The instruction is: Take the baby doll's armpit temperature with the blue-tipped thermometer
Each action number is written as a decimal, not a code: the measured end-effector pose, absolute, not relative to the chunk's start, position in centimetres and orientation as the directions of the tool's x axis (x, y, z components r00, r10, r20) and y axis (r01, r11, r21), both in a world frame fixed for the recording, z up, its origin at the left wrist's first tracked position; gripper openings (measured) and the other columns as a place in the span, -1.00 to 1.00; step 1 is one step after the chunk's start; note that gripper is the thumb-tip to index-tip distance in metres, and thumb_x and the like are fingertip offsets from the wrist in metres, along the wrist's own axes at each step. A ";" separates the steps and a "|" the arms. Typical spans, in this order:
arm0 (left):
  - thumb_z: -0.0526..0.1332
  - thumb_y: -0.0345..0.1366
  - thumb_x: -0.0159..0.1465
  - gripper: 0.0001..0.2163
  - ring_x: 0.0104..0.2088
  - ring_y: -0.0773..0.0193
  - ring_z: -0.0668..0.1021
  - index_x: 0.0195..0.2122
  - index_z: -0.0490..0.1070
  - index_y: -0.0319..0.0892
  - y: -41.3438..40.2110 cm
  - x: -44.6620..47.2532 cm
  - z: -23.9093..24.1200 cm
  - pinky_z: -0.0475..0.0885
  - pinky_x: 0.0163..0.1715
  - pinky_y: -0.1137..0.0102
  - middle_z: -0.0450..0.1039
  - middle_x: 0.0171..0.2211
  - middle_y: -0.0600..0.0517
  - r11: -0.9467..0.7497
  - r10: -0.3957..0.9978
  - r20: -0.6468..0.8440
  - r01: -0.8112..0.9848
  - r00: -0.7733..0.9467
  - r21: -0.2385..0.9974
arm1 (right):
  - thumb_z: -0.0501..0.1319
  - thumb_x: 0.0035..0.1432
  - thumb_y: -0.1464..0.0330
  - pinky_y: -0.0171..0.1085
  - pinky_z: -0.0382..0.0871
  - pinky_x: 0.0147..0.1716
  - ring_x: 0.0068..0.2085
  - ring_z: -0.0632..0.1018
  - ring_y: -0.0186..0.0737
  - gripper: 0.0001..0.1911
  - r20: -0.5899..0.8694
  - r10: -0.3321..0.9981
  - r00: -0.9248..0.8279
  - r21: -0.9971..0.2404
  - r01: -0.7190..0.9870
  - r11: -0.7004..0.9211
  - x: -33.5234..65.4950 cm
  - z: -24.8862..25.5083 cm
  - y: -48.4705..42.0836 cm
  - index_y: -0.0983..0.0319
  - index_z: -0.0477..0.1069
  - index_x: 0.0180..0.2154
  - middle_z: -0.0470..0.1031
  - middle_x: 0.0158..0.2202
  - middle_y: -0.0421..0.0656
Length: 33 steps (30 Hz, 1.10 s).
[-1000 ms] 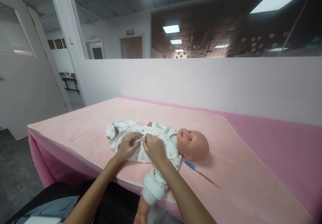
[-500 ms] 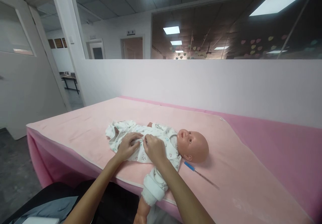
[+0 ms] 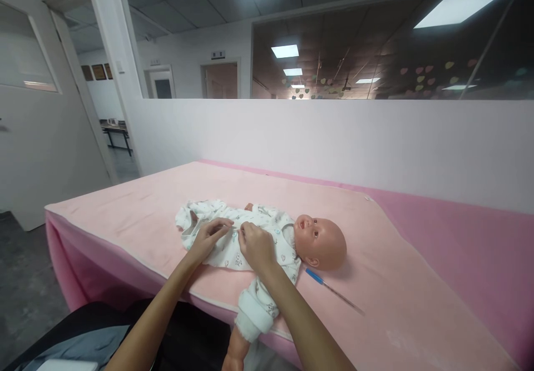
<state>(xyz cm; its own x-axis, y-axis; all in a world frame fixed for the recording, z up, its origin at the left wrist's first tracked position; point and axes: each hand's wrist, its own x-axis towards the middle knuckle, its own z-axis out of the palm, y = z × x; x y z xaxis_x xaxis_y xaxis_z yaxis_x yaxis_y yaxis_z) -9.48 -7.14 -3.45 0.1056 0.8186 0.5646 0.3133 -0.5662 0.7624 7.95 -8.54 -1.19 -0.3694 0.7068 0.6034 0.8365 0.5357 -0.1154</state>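
A baby doll (image 3: 320,243) lies on its back with its head to the right, dressed in a white printed baby garment (image 3: 233,257). My right hand (image 3: 256,246) is closed over the front of the garment, fingertips pinched on its cloth at the middle of the chest; the exact bit between them is hidden. Just left of it, my left hand (image 3: 208,238) hovers at the garment, fingers stretched out toward my right fingertips. The doll's near arm (image 3: 238,349) hangs past the table edge, its sleeve cuff (image 3: 255,312) bunched up.
On the pink table cover (image 3: 137,209), near the doll's head, lies a thin clear stick with a blue end (image 3: 315,275), perhaps a thermometer. A white wall (image 3: 334,143) with a window stands behind the table. At the left is a door (image 3: 45,120).
My left hand has shifted slightly up and left, its fingers straightening off the fold of cloth, so more of the printed front shows. My right hand stays in place.
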 end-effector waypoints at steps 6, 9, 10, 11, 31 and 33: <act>0.20 -0.19 0.15 -0.83 -0.04 0.10 0.42 -0.32 0.53 -0.10 -7.2 -9.5 -3.2 0.31 -0.06 0.27 0.40 -0.08 -0.06 -0.561 0.822 0.541 0.422 0.178 0.712 | -0.04 0.22 0.36 -0.34 0.01 -0.56 -0.43 0.44 -0.33 -0.86 0.615 0.696 -0.369 -0.102 0.838 0.535 7.9 -1.3 -8.5 0.19 0.26 -0.32 0.45 -0.40 -0.22; 0.22 -0.18 0.13 -0.82 -0.02 0.07 0.40 -0.31 0.54 -0.08 -7.2 -9.5 -3.3 0.30 -0.03 0.24 0.39 -0.05 -0.06 -0.554 0.827 0.525 0.440 0.199 0.706 | -0.03 0.21 0.37 -0.34 0.01 -0.56 -0.43 0.45 -0.32 -0.87 0.612 0.698 -0.373 -0.099 0.839 0.535 7.9 -1.3 -8.4 0.19 0.27 -0.33 0.45 -0.40 -0.22; 0.22 -0.18 0.12 -0.82 -0.01 0.07 0.39 -0.30 0.54 -0.08 -7.1 -9.5 -3.3 0.30 -0.03 0.23 0.38 -0.04 -0.06 -0.553 0.828 0.521 0.447 0.206 0.703 | -0.02 0.20 0.38 -0.34 0.01 -0.56 -0.42 0.45 -0.32 -0.87 0.610 0.698 -0.375 -0.099 0.838 0.536 7.9 -1.3 -8.4 0.19 0.27 -0.33 0.45 -0.40 -0.22; 0.22 -0.18 0.12 -0.82 -0.01 0.07 0.39 -0.29 0.54 -0.07 -7.1 -9.5 -3.4 0.29 -0.02 0.23 0.38 -0.04 -0.05 -0.554 0.828 0.518 0.454 0.214 0.698 | -0.02 0.20 0.38 -0.34 0.01 -0.56 -0.42 0.45 -0.32 -0.87 0.608 0.699 -0.376 -0.099 0.838 0.537 7.9 -1.4 -8.4 0.19 0.27 -0.33 0.45 -0.40 -0.22; 0.19 -0.24 0.11 -0.75 -0.16 0.12 0.48 -0.18 0.47 -0.14 -7.1 -9.7 -2.6 0.39 -0.16 0.29 0.49 -0.21 -0.05 -0.470 0.883 0.420 0.378 0.210 0.798 | -0.03 0.21 0.37 -0.37 0.11 -0.51 -0.38 0.46 -0.32 -0.85 0.563 0.737 -0.373 -0.136 0.838 0.528 7.9 -0.8 -8.7 0.19 0.30 -0.29 0.45 -0.37 -0.19; 0.19 -0.22 0.11 -0.75 -0.18 0.12 0.48 -0.20 0.48 -0.13 -6.8 -10.0 -1.7 0.40 -0.20 0.31 0.50 -0.23 -0.05 -0.452 0.891 0.384 0.401 0.241 0.797 | 0.00 0.19 0.38 -0.37 0.16 -0.48 -0.35 0.47 -0.30 -0.85 0.543 0.764 -0.349 -0.193 0.833 0.518 8.1 -0.2 -9.3 0.19 0.32 -0.26 0.45 -0.32 -0.19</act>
<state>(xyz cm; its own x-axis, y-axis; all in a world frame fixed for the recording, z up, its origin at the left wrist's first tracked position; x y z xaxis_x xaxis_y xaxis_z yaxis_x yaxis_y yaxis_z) -9.97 -6.84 -1.72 0.2411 0.8913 0.3839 0.4010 -0.4517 0.7969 8.05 -9.29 -0.18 -0.3492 0.7638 0.5428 0.8333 0.5181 -0.1929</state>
